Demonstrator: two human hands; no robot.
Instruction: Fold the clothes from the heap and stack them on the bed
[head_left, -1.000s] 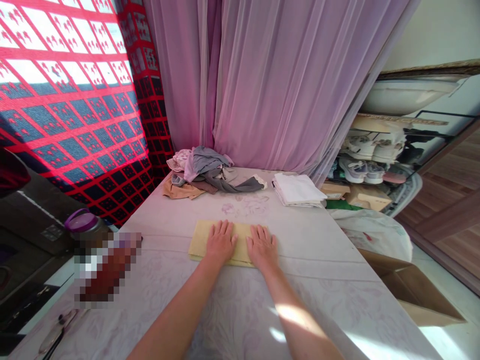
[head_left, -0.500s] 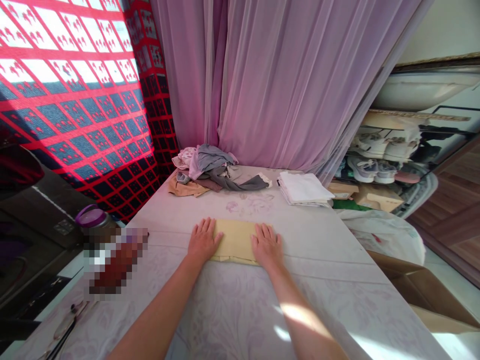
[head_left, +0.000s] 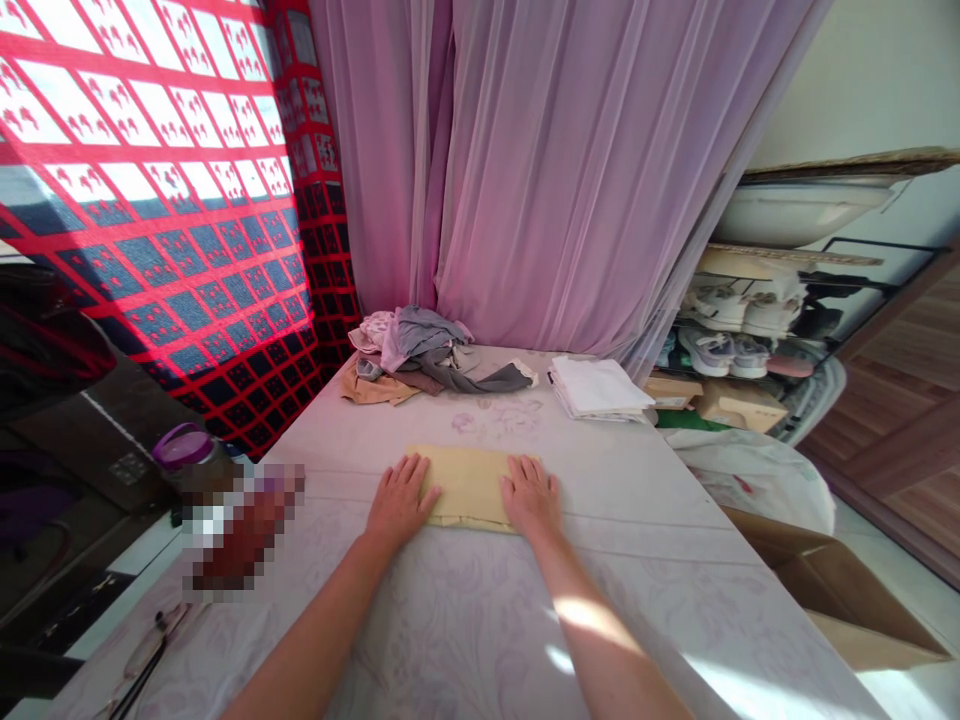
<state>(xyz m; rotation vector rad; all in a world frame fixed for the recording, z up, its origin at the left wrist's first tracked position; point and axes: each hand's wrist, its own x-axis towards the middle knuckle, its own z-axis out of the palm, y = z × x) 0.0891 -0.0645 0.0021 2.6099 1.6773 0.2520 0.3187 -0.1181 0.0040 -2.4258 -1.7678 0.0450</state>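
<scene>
A yellow folded cloth lies flat in front of me on the patterned tablecloth. My left hand rests palm down on its left edge, fingers stretched out and the thumb on the fabric. On the right edge lies my right hand, also flat with its fingers extended. Neither hand grips the cloth; both press on it from above. The cloth's near edge shows a few layered folds, and its side edges are partly hidden under my hands.
Behind the cloth lies a heap of crumpled clothes. A stack of white folded fabric sits at the back right. Glasses and a blurred-out item are at the left edge. A cardboard box stands right of the table.
My view has shifted slightly, so everything sits a little differently in the picture. Both hands stay flat on the yellow cloth, with my left hand slightly farther out to the left.
</scene>
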